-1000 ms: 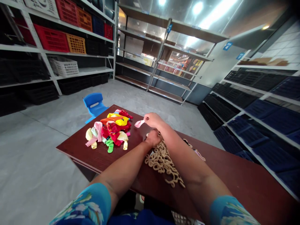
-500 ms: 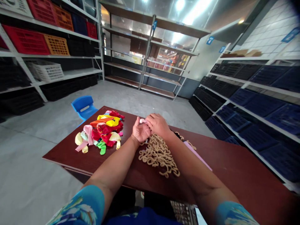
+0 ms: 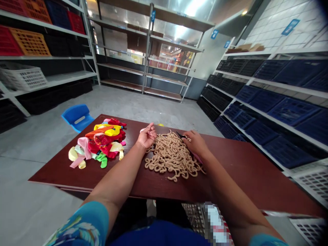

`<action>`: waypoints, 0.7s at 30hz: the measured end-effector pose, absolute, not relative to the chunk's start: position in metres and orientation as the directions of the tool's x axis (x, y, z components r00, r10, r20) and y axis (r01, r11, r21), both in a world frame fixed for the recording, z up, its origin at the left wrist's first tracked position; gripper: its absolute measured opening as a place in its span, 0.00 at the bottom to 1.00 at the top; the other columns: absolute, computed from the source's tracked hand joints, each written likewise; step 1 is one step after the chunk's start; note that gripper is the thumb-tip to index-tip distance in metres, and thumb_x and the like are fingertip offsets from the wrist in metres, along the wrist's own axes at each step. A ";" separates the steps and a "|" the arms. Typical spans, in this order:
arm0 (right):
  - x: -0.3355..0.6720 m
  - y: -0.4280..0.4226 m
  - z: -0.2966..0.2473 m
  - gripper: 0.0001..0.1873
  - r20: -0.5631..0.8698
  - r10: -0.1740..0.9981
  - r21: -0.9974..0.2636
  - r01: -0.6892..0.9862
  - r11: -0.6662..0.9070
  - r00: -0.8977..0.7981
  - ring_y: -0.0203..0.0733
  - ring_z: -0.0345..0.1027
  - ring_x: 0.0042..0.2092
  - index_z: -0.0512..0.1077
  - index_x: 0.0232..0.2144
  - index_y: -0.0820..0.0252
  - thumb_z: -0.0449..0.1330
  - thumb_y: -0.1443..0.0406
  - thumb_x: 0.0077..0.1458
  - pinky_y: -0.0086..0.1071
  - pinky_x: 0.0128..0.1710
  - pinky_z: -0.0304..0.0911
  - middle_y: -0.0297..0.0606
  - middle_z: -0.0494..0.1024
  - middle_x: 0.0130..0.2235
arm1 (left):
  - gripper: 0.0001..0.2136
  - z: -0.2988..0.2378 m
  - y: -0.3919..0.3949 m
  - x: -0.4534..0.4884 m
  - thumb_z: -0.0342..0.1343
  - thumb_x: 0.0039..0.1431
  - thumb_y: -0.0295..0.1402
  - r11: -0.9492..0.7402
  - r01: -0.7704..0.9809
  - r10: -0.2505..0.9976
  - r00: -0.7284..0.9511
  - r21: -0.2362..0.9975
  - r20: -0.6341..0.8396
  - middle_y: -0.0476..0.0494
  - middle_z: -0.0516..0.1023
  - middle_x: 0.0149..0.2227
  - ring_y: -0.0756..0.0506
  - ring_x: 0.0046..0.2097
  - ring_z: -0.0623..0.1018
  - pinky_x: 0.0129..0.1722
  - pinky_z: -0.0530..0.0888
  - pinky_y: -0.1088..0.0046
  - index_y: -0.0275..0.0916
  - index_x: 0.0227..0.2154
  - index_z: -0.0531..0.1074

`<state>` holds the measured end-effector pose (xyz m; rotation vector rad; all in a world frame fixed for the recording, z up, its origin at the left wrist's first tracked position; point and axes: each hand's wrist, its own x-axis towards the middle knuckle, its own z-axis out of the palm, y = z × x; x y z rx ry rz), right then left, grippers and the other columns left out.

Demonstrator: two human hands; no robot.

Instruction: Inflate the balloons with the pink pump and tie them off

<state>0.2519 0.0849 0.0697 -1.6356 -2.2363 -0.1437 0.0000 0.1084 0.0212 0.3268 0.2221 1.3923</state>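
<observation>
My left hand is turned palm up over the table, its fingers curled around a pale pink piece of cloth that is mostly hidden. At the far right edge of a heap of tan, cord-like curled pieces, my right hand has its fingers closed on a slim, dark pointed tool, which looks like scissors. A pile of coloured cloth pieces, in red, yellow, pink, green and orange, lies left of my left hand. Part of a pink strip shows beneath my right wrist.
The dark red-brown table spans the front. A blue chair stands beyond its left corner. Shelves with crates line both sides, and a rack stands at the back. A small yellow thing shows at the far table edge.
My hands, together half a second ago, have parted. The right has moved right to the dark tool; the left keeps the pale pink piece. The camera view has turned slightly right.
</observation>
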 end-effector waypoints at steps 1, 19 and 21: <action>0.270 0.082 0.066 0.16 0.295 0.937 -0.136 0.963 0.234 -0.187 0.42 0.65 0.42 0.70 0.41 0.57 0.54 0.57 0.52 0.32 0.39 0.59 0.42 0.72 0.42 | 0.09 0.023 0.108 0.000 0.49 0.54 0.20 0.139 -0.926 0.986 0.161 0.350 0.033 0.49 0.66 0.26 0.59 0.21 0.61 0.20 0.62 0.84 0.33 0.37 0.70; 0.278 -0.011 0.051 0.30 0.247 0.921 -0.033 0.948 0.317 -0.300 0.47 0.63 0.51 0.56 0.57 0.52 0.54 0.56 0.52 0.38 0.46 0.61 0.43 0.66 0.54 | 0.09 0.020 0.107 0.011 0.47 0.56 0.20 0.187 -0.893 0.982 0.184 0.410 -0.047 0.40 0.76 0.36 0.48 0.41 0.77 0.39 0.73 0.71 0.34 0.38 0.68; 0.274 -0.017 0.049 0.30 0.242 0.918 -0.015 0.944 0.329 -0.316 0.48 0.64 0.51 0.56 0.57 0.52 0.54 0.56 0.52 0.39 0.46 0.61 0.44 0.67 0.54 | 0.10 0.021 0.105 0.013 0.47 0.56 0.19 0.198 -0.887 0.979 0.201 0.416 -0.037 0.39 0.76 0.37 0.47 0.41 0.77 0.40 0.73 0.70 0.33 0.39 0.68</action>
